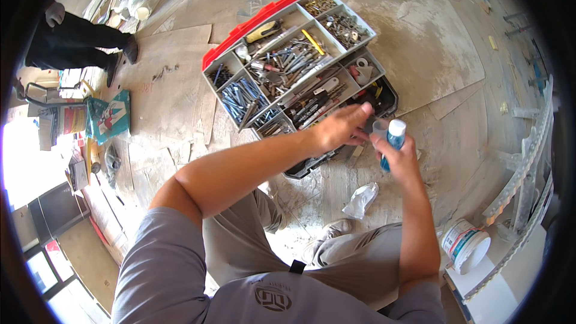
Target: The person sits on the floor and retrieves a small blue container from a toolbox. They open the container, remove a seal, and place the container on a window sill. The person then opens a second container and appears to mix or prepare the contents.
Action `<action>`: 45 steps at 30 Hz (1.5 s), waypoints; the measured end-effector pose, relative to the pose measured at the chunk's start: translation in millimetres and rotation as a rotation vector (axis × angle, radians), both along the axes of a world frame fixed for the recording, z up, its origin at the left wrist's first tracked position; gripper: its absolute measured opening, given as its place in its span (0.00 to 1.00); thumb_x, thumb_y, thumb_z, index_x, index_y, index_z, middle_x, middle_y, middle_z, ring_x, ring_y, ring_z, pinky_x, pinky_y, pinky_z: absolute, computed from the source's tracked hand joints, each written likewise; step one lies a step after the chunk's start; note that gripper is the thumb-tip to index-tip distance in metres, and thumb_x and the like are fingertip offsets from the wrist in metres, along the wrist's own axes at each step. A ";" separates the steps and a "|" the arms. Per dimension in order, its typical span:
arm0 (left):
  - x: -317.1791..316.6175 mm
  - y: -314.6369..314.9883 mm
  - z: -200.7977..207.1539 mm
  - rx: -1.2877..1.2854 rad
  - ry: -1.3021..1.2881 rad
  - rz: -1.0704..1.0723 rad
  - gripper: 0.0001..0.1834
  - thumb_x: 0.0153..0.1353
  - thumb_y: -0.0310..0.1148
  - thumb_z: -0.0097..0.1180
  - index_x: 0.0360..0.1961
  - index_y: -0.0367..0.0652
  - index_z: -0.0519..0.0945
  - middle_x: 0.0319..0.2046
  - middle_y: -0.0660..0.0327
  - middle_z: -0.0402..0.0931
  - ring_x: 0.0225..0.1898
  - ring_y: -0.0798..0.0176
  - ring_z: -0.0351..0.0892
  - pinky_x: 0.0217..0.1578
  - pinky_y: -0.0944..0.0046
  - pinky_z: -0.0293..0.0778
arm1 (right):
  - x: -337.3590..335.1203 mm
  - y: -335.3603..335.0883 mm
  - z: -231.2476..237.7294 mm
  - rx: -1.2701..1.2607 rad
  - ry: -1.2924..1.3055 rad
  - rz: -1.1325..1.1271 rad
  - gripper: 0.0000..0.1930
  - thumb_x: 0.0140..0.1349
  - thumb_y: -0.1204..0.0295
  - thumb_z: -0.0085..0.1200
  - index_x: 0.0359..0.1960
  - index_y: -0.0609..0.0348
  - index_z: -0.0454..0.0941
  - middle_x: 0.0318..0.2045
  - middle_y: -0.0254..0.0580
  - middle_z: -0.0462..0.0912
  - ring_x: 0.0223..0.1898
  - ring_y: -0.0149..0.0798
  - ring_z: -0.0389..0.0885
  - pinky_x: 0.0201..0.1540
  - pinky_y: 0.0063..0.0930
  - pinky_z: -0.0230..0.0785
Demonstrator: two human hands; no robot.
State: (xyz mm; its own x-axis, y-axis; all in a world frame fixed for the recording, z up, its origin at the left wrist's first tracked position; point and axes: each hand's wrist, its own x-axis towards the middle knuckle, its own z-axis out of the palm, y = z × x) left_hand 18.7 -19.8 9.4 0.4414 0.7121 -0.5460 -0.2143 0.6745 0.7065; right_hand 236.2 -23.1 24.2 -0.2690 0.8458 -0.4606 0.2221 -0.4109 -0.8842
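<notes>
My right hand (pixel 397 159) is wrapped round a small bottle (pixel 394 138) of blue liquid with a white cap. Beside the bottle, at the tip of my right thumb, is a small clear plastic cup or cap (pixel 379 126); which hand supports it I cannot tell. My left hand (pixel 343 127) hovers just left of it, thumb and fingers apart, over the near edge of a tiered toolbox (pixel 288 60). Grey trays with a red edge hold drill bits (pixel 241 99), screws (pixel 345 29), a yellow-handled tool (pixel 264 31) and a yellow stick (pixel 312 42). A black lower bin (pixel 384 97) is partly hidden.
A crumpled clear plastic bag (pixel 361 200) lies on the dusty floor near my shoes. A white bucket (pixel 465 247) and metal strips (pixel 521 162) are at the right. Another person's legs (pixel 78 42) and a green bag (pixel 109 117) are at the left.
</notes>
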 end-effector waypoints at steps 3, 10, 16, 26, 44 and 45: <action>-0.1 -30.1 10.7 -0.087 0.042 0.052 0.30 0.80 0.55 0.45 0.67 0.40 0.72 0.60 0.51 0.75 0.60 0.57 0.79 0.65 0.55 0.78 | -25.5 -26.1 12.2 0.092 -0.124 0.028 0.21 0.64 0.70 0.68 0.57 0.63 0.83 0.39 0.40 0.89 0.38 0.35 0.85 0.43 0.31 0.78; -20.2 -102.3 3.3 -0.384 0.094 0.349 0.19 0.76 0.43 0.59 0.59 0.40 0.80 0.47 0.60 0.83 0.44 0.67 0.83 0.49 0.61 0.82 | -71.5 -90.7 31.1 0.235 -0.274 0.110 0.24 0.63 0.74 0.67 0.61 0.64 0.80 0.47 0.51 0.89 0.46 0.40 0.88 0.50 0.35 0.79; -22.8 -220.2 12.2 -0.627 -0.081 0.543 0.14 0.76 0.36 0.55 0.56 0.43 0.82 0.47 0.63 0.83 0.44 0.65 0.84 0.48 0.63 0.82 | -84.8 -189.9 43.4 0.238 -0.340 0.141 0.23 0.60 0.72 0.69 0.57 0.60 0.83 0.44 0.56 0.88 0.46 0.59 0.88 0.49 0.44 0.81; -24.4 -349.2 150.7 -0.709 0.070 0.278 0.13 0.69 0.35 0.49 0.41 0.41 0.84 0.31 0.60 0.81 0.32 0.65 0.81 0.33 0.60 0.79 | -22.5 -300.6 249.4 -0.157 -0.390 0.355 0.25 0.60 0.63 0.73 0.56 0.61 0.84 0.35 0.47 0.89 0.36 0.41 0.87 0.44 0.37 0.79; -625.4 -397.9 492.3 -0.320 1.549 1.222 0.33 0.61 0.44 0.54 0.66 0.44 0.75 0.67 0.40 0.74 0.70 0.42 0.73 0.68 0.50 0.70 | 55.7 -217.8 517.3 -0.089 -0.224 0.138 0.20 0.58 0.81 0.67 0.54 0.65 0.80 0.28 0.34 0.81 0.23 0.29 0.77 0.26 0.25 0.68; -636.4 -415.0 515.8 -0.258 1.407 1.564 0.26 0.60 0.44 0.55 0.56 0.43 0.87 0.67 0.42 0.74 0.72 0.45 0.71 0.69 0.51 0.69 | 63.9 -217.1 515.5 -0.081 -0.210 0.143 0.21 0.58 0.81 0.68 0.54 0.65 0.80 0.28 0.34 0.81 0.23 0.28 0.76 0.26 0.25 0.68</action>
